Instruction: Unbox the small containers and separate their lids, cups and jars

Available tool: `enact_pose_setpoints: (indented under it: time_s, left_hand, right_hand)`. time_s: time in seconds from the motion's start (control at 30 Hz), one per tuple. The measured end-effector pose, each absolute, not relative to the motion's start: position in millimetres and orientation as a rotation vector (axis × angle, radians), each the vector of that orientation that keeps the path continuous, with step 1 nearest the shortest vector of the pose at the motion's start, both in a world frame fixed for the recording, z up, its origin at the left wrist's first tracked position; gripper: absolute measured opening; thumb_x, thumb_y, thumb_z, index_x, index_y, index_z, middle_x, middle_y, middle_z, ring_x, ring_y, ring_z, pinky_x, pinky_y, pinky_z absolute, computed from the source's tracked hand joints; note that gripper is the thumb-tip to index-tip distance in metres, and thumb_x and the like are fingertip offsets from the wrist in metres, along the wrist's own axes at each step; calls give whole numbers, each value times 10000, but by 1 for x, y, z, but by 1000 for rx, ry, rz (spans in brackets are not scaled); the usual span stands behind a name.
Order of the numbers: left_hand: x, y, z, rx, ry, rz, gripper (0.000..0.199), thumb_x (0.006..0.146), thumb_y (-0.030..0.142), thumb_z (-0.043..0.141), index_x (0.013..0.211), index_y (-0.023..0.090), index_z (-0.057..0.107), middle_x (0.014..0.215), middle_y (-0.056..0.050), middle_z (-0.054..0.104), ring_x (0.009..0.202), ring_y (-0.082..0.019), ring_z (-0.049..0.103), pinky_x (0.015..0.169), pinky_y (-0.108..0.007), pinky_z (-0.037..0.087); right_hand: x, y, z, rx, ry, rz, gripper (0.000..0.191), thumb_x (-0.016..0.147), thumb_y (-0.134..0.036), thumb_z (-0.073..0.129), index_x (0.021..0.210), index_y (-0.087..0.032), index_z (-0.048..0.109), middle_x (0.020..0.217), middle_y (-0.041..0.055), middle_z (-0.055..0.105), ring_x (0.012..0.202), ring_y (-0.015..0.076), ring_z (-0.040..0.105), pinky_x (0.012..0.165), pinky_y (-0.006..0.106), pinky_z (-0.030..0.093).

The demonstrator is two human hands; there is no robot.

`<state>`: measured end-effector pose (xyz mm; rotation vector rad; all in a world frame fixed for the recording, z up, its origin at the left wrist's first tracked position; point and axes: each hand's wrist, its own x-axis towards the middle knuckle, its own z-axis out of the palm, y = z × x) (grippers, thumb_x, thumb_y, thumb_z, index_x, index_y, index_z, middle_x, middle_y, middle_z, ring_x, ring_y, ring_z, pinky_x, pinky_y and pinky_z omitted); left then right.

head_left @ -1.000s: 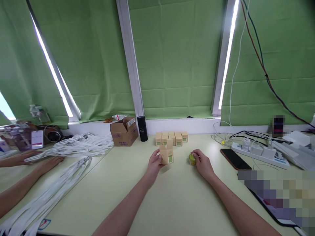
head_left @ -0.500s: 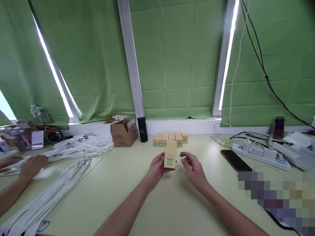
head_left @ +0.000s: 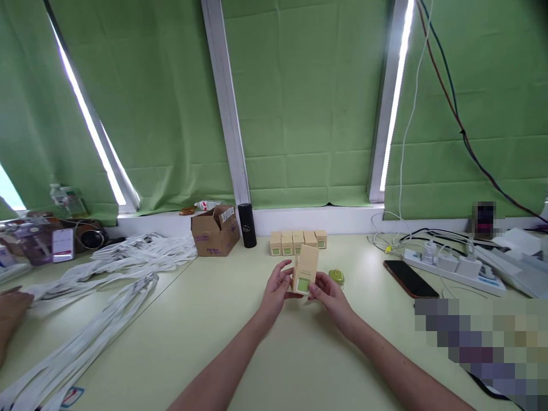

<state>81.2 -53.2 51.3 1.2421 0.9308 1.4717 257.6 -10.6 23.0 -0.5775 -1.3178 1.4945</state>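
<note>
A small kraft cardboard box [head_left: 307, 265] with a green square on its front is held up over the table, tilted a little to the right. My left hand [head_left: 276, 288] grips its left side. On its lower right edge, the fingers of my right hand [head_left: 330, 294] are closed. Just beyond my right hand lies a small rounded green item [head_left: 337, 277] on the table; its kind I cannot make out. Several similar kraft boxes [head_left: 286, 244] stand in a cluster behind, near the wall.
An open brown carton [head_left: 215, 231] and a black cylinder [head_left: 247, 225] stand at the back. White straps [head_left: 98, 325] spread over the left side, where another person's hand [head_left: 15, 314] works. A phone [head_left: 411, 279] and a power strip [head_left: 456, 273] lie at right.
My right hand has moved left and taken hold of the box, which has shifted slightly right and tilted. The green item behind now shows. The other person's hand has moved left.
</note>
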Motion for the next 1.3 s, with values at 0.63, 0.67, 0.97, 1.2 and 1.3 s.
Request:
enact_pose_setpoints:
  time_s: [0.63,0.67,0.97,1.2,1.3]
  left_hand:
    - [91,-53,34,1605,1009,1408,582,948,417,628,1462,232,428,1375,-165,559,1243,-308,560,890,-418,601]
    - [92,-54,35,1597,1008,1404,579,946,419,629,1456,231,430,1367,-166,559,1240,-309,561,889,-420,602]
    - [97,-61,51,1511,991,1409,501,901,272,612,1379,228,467,1367,-143,544,1211,-266,572,907,-367,577]
    - [95,-61,48,1544,968,1387,600,821,145,582,1402,235,463,1391,-119,553,1252,-269,563,957,-358,528]
    - [93,-60,43,1577,984,1359,704,781,88,547,1456,252,430,1437,-110,539,1267,-274,554,963,-360,514]
  right_hand:
    - [255,-3,11,-577,-1234,1591,597,767,-551,829,1219,-235,599,1020,69,744,1014,267,712,899,433,597]
    - [254,-2,9,-583,-1252,1583,598,773,-548,825,1229,-236,596,1015,66,742,1014,264,710,900,429,597]
    - [257,-5,13,-581,-1282,1547,553,786,-543,823,1193,-228,620,949,59,760,941,244,733,934,438,582]
    - [257,-6,16,-607,-1242,1547,590,761,-557,839,1187,-213,621,980,79,771,939,269,746,926,479,593]
    - [259,-4,16,-601,-1220,1596,573,787,-557,820,1201,-215,621,1024,86,772,940,266,749,940,478,592]
